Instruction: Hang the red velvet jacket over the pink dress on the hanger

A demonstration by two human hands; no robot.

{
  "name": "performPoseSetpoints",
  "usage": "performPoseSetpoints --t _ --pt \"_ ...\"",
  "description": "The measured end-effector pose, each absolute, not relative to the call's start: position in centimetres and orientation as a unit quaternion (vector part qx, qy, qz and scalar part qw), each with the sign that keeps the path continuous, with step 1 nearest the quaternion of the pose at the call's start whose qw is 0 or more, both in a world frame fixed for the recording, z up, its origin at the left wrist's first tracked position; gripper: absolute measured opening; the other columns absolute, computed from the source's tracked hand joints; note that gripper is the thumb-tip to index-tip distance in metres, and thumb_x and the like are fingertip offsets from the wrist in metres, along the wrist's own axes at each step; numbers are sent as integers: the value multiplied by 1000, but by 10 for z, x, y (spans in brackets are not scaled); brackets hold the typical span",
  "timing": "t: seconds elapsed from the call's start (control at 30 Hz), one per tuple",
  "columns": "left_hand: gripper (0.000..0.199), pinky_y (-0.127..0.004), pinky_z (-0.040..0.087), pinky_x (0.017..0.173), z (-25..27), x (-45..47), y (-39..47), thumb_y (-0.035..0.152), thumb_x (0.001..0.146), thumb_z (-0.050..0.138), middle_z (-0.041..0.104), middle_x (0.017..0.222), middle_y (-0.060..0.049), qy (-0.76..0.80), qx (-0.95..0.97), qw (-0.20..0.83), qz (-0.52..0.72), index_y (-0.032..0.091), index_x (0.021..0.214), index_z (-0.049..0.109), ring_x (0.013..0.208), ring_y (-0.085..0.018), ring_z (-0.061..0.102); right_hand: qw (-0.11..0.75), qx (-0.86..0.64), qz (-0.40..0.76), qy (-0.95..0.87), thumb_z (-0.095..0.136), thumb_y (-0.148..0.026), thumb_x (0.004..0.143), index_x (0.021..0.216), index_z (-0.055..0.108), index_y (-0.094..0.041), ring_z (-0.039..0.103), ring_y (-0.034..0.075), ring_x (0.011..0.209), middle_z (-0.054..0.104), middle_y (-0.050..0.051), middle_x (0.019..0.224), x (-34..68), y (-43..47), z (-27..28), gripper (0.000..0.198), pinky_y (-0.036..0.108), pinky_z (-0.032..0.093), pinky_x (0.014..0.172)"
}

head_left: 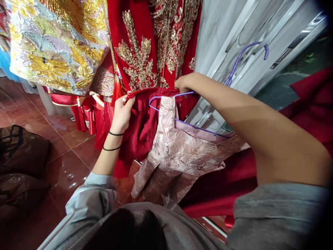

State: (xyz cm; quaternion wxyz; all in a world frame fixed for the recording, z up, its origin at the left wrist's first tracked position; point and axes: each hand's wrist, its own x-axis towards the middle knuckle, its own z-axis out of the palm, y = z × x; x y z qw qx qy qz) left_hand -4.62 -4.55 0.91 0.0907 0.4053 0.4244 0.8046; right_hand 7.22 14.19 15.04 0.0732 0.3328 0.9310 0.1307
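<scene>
My left hand (pixel 123 114), with two black bands on the wrist, pinches the edge of a plain red garment (pixel 142 128) between thumb and fingers. The garment's upper edge runs stretched across to my right hand (pixel 185 82), which is closed on it; its fingertips are partly hidden. In front of the red cloth hangs a pink floral brocade dress (pixel 187 151) with a square neckline. Its wide strap is looped over a purple hanger (pixel 155 98), close below my right hand. The dress's right side is partly covered by my right forearm.
Behind my hands hangs a red gown with gold sequins (pixel 142 64). A yellow and silver sequined garment (pixel 59 45) is at upper left. Another purple hanger hook (pixel 238 59) shows beside white panels (pixel 221 31). Dark bags (pixel 22 152) lie on the tiled floor (pixel 70 166).
</scene>
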Motion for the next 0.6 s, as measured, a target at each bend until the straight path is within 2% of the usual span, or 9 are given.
performPoseSetpoints --t 0.03,0.07,0.13,0.2,0.27,0.37,0.47,0.53,0.6 --pt "18 -22 37 57 17 -48 -40 27 75 67 48 63 3 425 416 83 800 18 66 55 57 -10 41 88 313 134 936 64 -4 76 69 67 2 59 14 79 65 9 70 74 138 149 10 29 45 78" --pt "19 -22 36 56 25 -50 -35 24 76 66 46 62 3 426 426 81 794 17 64 53 56 -10 40 80 276 122 950 61 1 75 80 70 0 58 12 78 66 7 75 75 134 147 10 27 44 77" --pt "23 -21 35 56 36 -54 -28 21 78 66 43 61 4 428 437 85 786 17 62 49 55 -9 39 50 207 65 975 59 3 75 103 69 -8 57 11 77 67 4 88 76 125 145 32 23 44 73" --pt "28 -21 35 54 41 -57 -25 21 79 67 40 60 4 430 435 87 786 18 61 46 54 -9 38 57 206 -4 977 62 -5 79 115 66 -15 59 12 77 67 3 94 76 119 144 37 24 47 71" --pt "32 -21 34 52 41 -58 -25 23 81 68 38 58 5 434 432 86 786 18 60 44 52 -8 37 103 239 -28 965 65 -17 84 117 66 -16 62 15 81 67 4 97 77 115 144 34 27 50 73" --pt "33 -22 35 51 43 -64 -28 25 84 66 40 57 4 449 442 76 773 18 60 44 50 -8 38 103 305 80 943 67 -21 84 116 67 -10 64 24 97 68 12 105 83 114 151 34 35 51 83" --pt "37 -24 36 52 59 -76 -26 22 87 62 37 54 4 504 476 48 719 19 57 41 49 -8 37 -2 378 190 906 62 -16 85 124 64 -5 60 33 112 64 23 119 98 113 167 40 41 49 90" --pt "40 -26 42 61 76 -80 -22 17 84 64 35 53 4 575 485 -1 659 19 54 37 55 -10 44 -74 395 213 890 55 -11 87 130 61 -8 58 36 119 60 25 129 110 107 177 43 44 48 93" --pt "40 -33 47 77 91 -71 -21 13 81 66 41 58 2 639 461 -89 610 20 56 36 71 -16 56 -105 386 230 887 50 -6 88 129 61 -7 56 37 123 57 26 132 119 98 183 42 46 46 95"
